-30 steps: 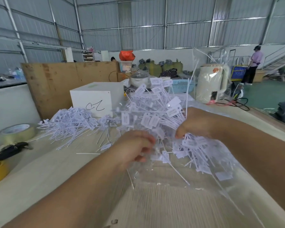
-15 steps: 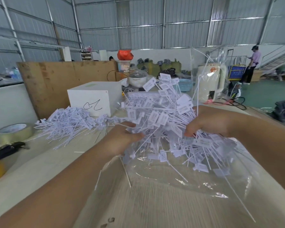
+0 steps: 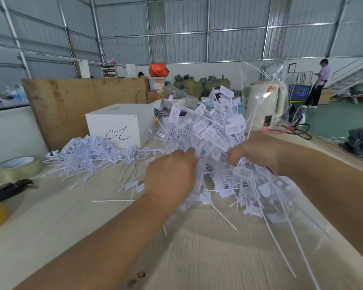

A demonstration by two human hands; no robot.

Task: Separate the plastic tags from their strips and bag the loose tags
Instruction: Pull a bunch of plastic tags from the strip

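A big tangled bunch of white plastic tags [image 3: 210, 132] with thin tails is held up over the table between both hands. My left hand [image 3: 172, 176] presses against its left side, fingertips buried in the tags. My right hand [image 3: 252, 149] grips the bunch from the right, fingers curled into it. Below the hands, more loose tags [image 3: 245, 189] lie inside a clear plastic bag [image 3: 228, 243] spread on the table; the bag's upper edge [image 3: 260, 74] stands up behind the bunch. Another pile of white tags [image 3: 86, 155] lies on the table to the left.
A white box [image 3: 122, 124] with a black scribble stands behind the left pile, before a wooden board [image 3: 71, 105]. Tape rolls [image 3: 17, 167] and a black tool [image 3: 11, 189] lie at the left edge. A cream appliance [image 3: 266, 107] and cables [image 3: 296, 130] sit at back right. A person [image 3: 319, 84] stands far right.
Both hands have lifted the bunch of tags higher and closer together, and my left hand has moved from below the bunch up against its left side.
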